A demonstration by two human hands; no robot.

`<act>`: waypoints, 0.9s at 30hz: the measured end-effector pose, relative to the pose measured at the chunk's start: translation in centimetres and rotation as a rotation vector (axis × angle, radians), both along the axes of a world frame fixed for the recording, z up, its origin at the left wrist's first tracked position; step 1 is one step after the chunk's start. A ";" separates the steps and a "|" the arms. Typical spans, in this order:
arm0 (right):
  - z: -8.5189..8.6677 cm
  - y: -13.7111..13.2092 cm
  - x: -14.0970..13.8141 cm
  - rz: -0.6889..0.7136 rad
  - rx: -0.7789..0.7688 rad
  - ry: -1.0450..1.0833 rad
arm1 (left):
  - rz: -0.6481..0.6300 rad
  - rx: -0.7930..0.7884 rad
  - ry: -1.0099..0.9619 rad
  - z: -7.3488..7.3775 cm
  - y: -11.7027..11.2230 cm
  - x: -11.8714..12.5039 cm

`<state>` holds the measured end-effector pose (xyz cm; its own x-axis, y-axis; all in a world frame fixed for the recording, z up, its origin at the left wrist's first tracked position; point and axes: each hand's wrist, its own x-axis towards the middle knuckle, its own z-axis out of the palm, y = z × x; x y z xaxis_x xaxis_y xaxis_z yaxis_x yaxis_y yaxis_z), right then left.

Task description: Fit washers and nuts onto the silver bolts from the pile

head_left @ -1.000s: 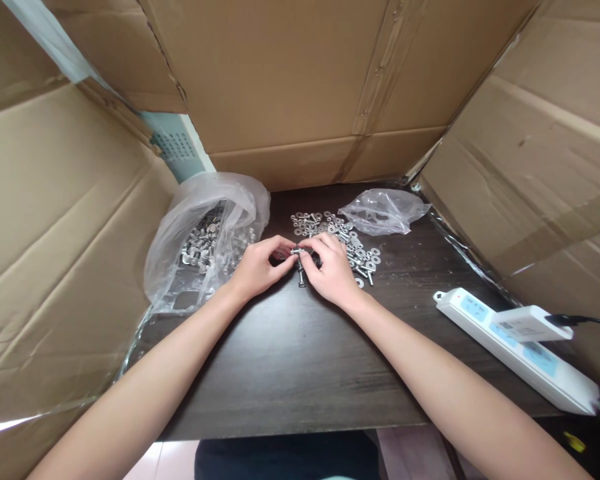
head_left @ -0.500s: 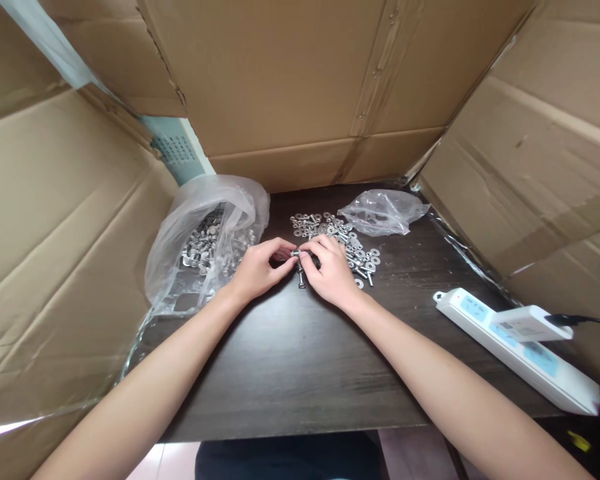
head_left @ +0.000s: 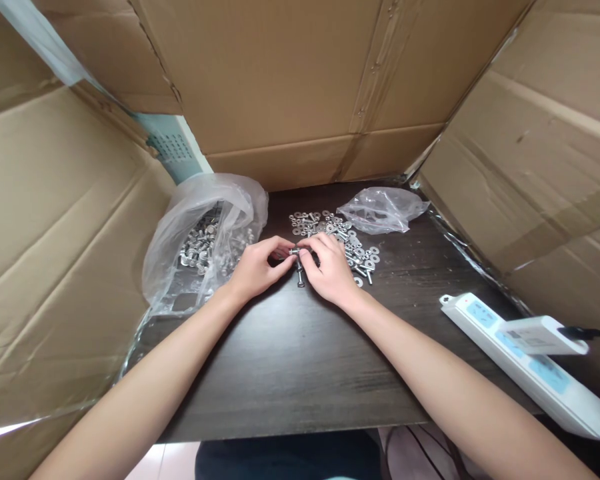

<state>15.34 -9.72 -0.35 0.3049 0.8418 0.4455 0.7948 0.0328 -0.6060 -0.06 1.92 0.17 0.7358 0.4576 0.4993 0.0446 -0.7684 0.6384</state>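
Observation:
Between my fingertips, just above the dark table, is a small metal bolt [head_left: 295, 251]. My left hand [head_left: 263, 265] pinches its left end with thumb and fingers. From the other side, the thumb and fingers of my right hand [head_left: 325, 267] close on its right end, which they partly hide. Below the fingertips another bolt [head_left: 301, 275] points toward me on the table. Behind and right of my right hand spreads a loose pile of bolts, nuts and flat washers [head_left: 363, 259], partly covered by that hand.
A clear plastic bag [head_left: 155, 267] with many bolts in it lies left of my left hand. A flattened plastic bag [head_left: 383, 208] rests behind the pile. At right is a white power strip [head_left: 510, 360] with a plugged-in adapter. Cardboard walls [head_left: 290, 87] surround the dark table [head_left: 280, 380].
Both hands keep nearly the same pose around the bolt. The view has shifted slightly, so the power strip appears a little farther right and lower.

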 end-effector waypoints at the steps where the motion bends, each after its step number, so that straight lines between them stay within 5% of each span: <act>1: 0.0 0.0 0.0 0.000 -0.001 0.000 | 0.001 -0.001 0.000 0.0 0.0 0.0; 27: -0.3 0.1 0.0 0.012 -0.024 -0.041 | -0.010 0.013 0.002 0.0 0.0 0.0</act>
